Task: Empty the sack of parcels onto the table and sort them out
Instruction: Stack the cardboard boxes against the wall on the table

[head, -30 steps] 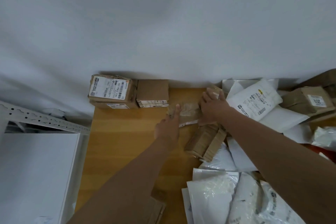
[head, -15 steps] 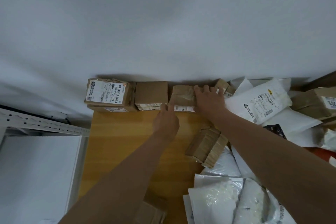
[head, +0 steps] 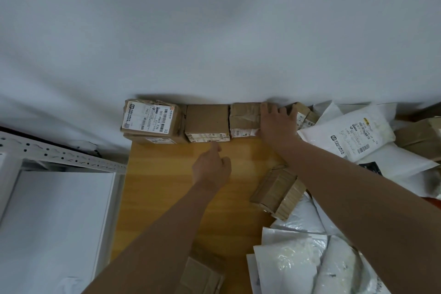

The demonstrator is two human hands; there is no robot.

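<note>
Parcels sit in a row of three brown boxes along the far edge of the wooden tabletop (head: 167,198), tight against the white wall (head: 214,31) at 12 o'clock. The labelled box (head: 152,122) at the left end reaches the tabletop's left corner; the plain box (head: 206,120) touches it, and the taped box (head: 244,119) touches that one. Bare wood lies open in the middle, from the row back toward 6 o'clock. At 9 o'clock, past the tabletop's left edge, stands a perforated white metal rack (head: 59,157) with a white panel (head: 55,222) below it. From 2 to 5 o'clock white mailer bags (head: 346,136) and more cartons crowd the wood, and a taped brown bundle (head: 276,193) lies tilted at their inner edge.

The right hand (head: 278,126) lies flat on the right end of the taped box, fingers straight and spread, reaching the box's far edge. The left hand (head: 211,169) hovers over bare wood, its forefinger stretched out to the near face of the plain box and the other fingers loosely curled, holding nothing.

The labelled box carries a white shipping label with barcodes and the print "507-P802 T70". The top mailer bag bears a barcode label too small to read.
</note>
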